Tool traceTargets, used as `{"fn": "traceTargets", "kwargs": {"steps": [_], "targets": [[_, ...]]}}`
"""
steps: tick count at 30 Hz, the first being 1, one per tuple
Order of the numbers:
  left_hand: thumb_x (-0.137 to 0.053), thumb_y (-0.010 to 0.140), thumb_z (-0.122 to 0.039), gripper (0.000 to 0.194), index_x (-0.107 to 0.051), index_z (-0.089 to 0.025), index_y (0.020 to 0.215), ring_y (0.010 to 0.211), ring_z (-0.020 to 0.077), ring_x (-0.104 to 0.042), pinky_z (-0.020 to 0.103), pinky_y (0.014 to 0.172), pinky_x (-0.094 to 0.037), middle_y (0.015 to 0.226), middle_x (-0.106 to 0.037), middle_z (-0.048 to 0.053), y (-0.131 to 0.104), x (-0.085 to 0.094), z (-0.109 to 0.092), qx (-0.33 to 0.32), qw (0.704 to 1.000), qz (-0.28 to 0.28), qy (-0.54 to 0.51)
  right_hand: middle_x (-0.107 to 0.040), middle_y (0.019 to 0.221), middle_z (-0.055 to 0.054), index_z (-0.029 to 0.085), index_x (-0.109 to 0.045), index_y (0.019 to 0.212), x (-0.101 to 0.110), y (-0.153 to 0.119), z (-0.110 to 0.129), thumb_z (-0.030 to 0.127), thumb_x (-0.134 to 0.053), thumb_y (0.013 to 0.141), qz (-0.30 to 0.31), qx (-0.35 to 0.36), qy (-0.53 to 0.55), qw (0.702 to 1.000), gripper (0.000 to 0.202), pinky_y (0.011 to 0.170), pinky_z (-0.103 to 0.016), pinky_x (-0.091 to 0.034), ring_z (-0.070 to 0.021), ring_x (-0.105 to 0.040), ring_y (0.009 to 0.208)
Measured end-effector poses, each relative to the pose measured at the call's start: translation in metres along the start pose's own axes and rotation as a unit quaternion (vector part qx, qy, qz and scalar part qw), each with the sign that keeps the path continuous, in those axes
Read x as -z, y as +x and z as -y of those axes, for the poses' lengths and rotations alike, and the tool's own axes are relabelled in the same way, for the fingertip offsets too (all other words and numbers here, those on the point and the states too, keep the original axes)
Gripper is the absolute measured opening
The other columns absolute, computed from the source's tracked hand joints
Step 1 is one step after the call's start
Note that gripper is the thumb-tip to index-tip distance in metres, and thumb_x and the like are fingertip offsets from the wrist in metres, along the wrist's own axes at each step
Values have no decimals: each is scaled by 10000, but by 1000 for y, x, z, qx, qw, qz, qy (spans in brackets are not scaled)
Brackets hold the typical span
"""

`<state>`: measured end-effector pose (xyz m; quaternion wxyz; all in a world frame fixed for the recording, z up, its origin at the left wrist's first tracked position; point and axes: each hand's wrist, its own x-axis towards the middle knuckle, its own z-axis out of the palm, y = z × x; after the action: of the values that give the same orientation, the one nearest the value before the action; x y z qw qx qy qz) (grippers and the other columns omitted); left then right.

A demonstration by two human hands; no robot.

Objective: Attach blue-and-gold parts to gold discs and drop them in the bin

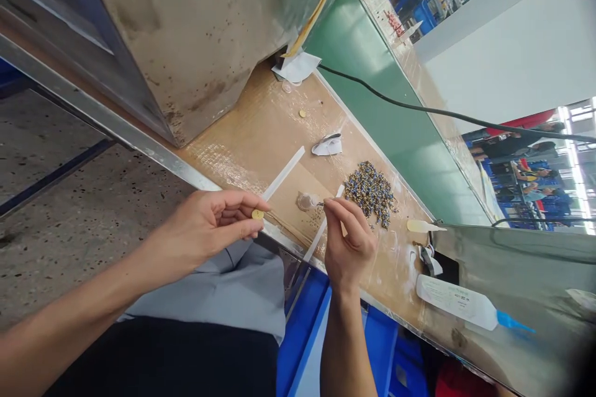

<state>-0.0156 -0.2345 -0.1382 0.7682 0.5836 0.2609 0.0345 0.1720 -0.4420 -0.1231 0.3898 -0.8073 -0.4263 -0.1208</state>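
My left hand (223,223) pinches a small round yellow disc (257,214) between thumb and fingertips, just over the bench's front edge. My right hand (349,236) is closed in a pinch; a tiny dark tip shows at its fingertips, too small to name. That tip is close to a small clear round blob or dish (307,201) on the brown work surface; whether they touch I cannot tell. Beyond my right hand lies a pile of small blue, gold and dark pieces (370,191). Another yellow disc (302,113) rests farther back on the bench.
A stained box-like panel (209,31) stands at left. White strips (284,172) and a crumpled white wrap (327,145) lie on the bench. At right are a small pale-yellow bottle (419,226) and a white bottle with blue nozzle (459,302). A black cable (395,99) crosses the green divider (372,74).
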Motion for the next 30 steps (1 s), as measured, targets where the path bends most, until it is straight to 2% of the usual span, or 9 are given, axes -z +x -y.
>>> {"fn": "traceTargets", "kwargs": {"steps": [6,11,14,21,30], "targets": [[-863,983,-436,347,-855,-232,1263,830,188,-832,257,813,-684,870,-873,27,-2,-4,7,24,999,9,-35,-844,1158,-48,282,-871,1173,0,2,0,218,-716,1126,17,10,-30,999,175,978,-391,-672,-208,-817,1055],[-807,1052,-432,337,-826,-236,1326,918,190,-861,260,856,-699,1064,-908,46,-6,-8,3,7,999,10,-46,-840,1157,-39,291,-865,1194,1,6,7,153,-681,1125,30,36,-41,998,240,973,-368,-655,-196,-809,1051],[-792,1062,-420,315,-829,-234,1314,915,182,-855,257,868,-701,1073,-905,41,-6,-9,1,-1,999,8,-39,-839,1154,-41,284,-865,1179,2,7,9,153,-679,1126,37,34,-45,998,233,956,-364,-655,-197,-808,1045],[-799,1046,-403,317,-829,-238,1315,920,183,-846,256,869,-698,1067,-901,42,-7,-11,4,3,1000,-1,-31,-846,1102,-42,280,-874,1129,2,8,5,215,-747,1102,-34,12,-42,998,145,948,-412,-669,-218,-807,1015],[-805,1038,-412,305,-839,-245,1290,912,197,-856,273,873,-700,1051,-902,40,-9,-14,0,3,1000,-3,-14,-848,1116,-44,287,-877,1153,1,4,4,213,-710,1123,-9,13,-49,999,185,935,-401,-658,-213,-807,1016]]}}
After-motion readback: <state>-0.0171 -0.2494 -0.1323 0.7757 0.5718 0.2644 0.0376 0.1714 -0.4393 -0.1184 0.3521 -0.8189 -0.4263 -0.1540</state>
